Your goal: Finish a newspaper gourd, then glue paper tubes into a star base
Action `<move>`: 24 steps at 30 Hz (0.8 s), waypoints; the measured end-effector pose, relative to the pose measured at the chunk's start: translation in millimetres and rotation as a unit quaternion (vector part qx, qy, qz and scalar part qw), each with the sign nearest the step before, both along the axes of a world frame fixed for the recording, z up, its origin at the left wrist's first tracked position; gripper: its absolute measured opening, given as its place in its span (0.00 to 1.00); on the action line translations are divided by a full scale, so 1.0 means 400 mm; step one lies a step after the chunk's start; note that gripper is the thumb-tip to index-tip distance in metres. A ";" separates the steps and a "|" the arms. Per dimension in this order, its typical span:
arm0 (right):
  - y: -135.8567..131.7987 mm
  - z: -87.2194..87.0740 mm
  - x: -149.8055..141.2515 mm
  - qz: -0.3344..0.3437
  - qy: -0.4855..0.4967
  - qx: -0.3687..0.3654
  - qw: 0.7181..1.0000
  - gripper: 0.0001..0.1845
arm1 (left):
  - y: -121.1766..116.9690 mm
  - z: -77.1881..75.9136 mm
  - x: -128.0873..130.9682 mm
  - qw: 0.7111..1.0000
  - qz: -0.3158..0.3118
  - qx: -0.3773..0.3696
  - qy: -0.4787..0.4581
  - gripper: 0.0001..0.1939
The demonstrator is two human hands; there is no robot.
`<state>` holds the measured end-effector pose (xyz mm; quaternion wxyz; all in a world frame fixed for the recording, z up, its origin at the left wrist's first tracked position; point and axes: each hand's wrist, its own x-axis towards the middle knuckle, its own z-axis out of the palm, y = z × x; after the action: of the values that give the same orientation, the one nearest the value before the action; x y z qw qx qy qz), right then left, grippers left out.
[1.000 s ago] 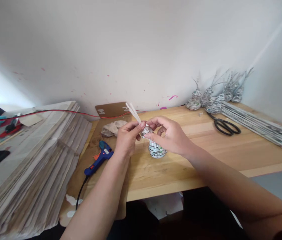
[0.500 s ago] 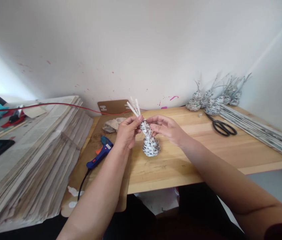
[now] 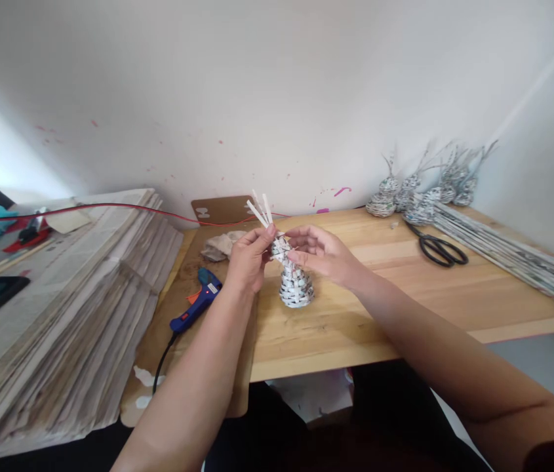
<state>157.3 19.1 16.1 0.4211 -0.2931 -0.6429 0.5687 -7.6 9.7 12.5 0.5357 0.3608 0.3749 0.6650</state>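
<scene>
A small woven figure of rolled newspaper strips (image 3: pixel 297 288) stands on the wooden table, with a wide base, a narrower neck and loose white strip ends (image 3: pixel 260 210) sticking up at its top. My left hand (image 3: pixel 253 254) pinches its upper part from the left, thumb at the foot of the strip ends. From the right, my right hand (image 3: pixel 323 251) has its thumb and fingers closed around the neck of the figure. Part of the upper weave is hidden by my fingers.
A blue glue gun (image 3: pixel 197 305) lies on a brown board (image 3: pixel 230 367) beside a crumpled cloth (image 3: pixel 220 246). Stacked newspapers (image 3: pixel 124 275) fill the left. Black scissors (image 3: pixel 438 250), long paper rolls (image 3: pixel 507 255) and several woven figures (image 3: pixel 382 200) are at right. A red cable (image 3: pixel 158 210) crosses behind.
My right thumb has moved slightly left, across the neck of the woven figure. My left hand keeps its pinch, and the figure's top leans a little further left.
</scene>
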 end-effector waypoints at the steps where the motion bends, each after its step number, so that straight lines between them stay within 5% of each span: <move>1: -0.003 0.000 0.000 -0.013 -0.012 0.018 1.000 0.27 | 0.000 0.000 0.000 1.000 0.001 0.008 -0.004 0.19; 9: -0.036 -0.009 -0.020 -0.147 -0.162 0.205 0.954 0.16 | -0.010 0.001 0.012 0.998 -0.003 0.063 0.017 0.16; 13: -0.040 -0.008 -0.022 -0.133 -0.190 0.230 0.945 0.10 | -0.009 -0.002 0.012 0.997 0.005 0.065 0.044 0.16; 20: -0.012 -0.025 -0.014 -0.021 -0.101 0.061 0.993 0.14 | -0.005 -0.013 0.008 0.994 0.010 0.075 0.080 0.14; 24: -0.001 -0.024 -0.012 0.074 -0.027 -0.033 0.996 0.17 | -0.004 -0.016 0.008 0.992 0.022 0.075 0.096 0.14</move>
<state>152.5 18.6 6.7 0.3505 -0.2732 -0.6549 0.6112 -4.5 8.1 6.0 0.4543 0.4535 0.3816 0.6650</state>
